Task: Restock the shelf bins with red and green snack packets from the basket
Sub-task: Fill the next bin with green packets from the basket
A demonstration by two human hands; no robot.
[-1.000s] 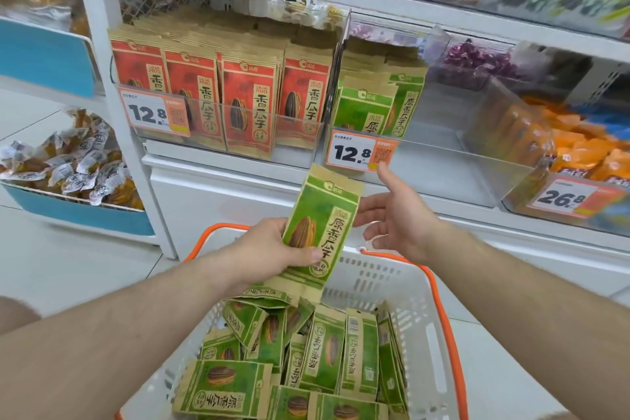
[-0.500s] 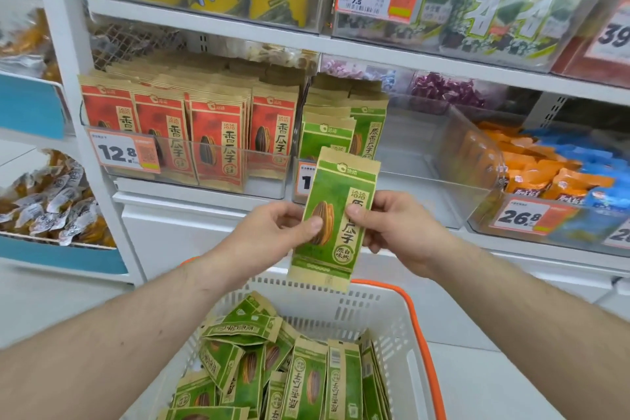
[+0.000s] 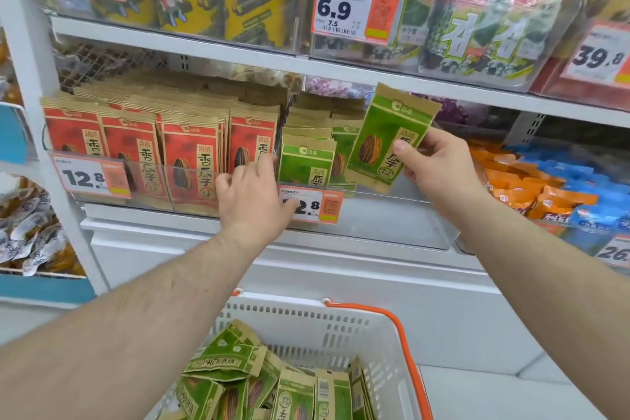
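Right hand: the right hand (image 3: 439, 167) pinches a green paper snack packet with a sunflower-seed picture (image 3: 388, 140) by its right edge, thumb on the printed face, the other fingers behind it.
Held packet position: raised and tilted to the right, above the front lip of the clear plastic bin of green packets (image 3: 392, 215), just right of the green packets already standing there (image 3: 306, 160); not yet set down.
Left hand: the left hand (image 3: 254, 196) holds nothing; its loosely bent fingers rest against the clear front wall where the two bins meet, partly covering the 12.8 price tag (image 3: 315, 206).
Red stock: the clear bin of red snack packets (image 3: 191, 150) on the left looks full across its front row.
Green stock: only a short stack stands at the left end of the green bin; the space to the right of it looks bare.
Supply: the white plastic basket with orange rim (image 3: 375, 327) sits near and below, holding many more green packets (image 3: 272, 382); no red ones show in it.
Stage, as judged: early in the green refill.
Risk one: the packet is held by one edge only and could twist or slip behind the front wall.
Risk two: with bare space alongside, a packet set upright may topple flat.
Risk three: the left hand's pressure could shift the tag or nudge the red row.
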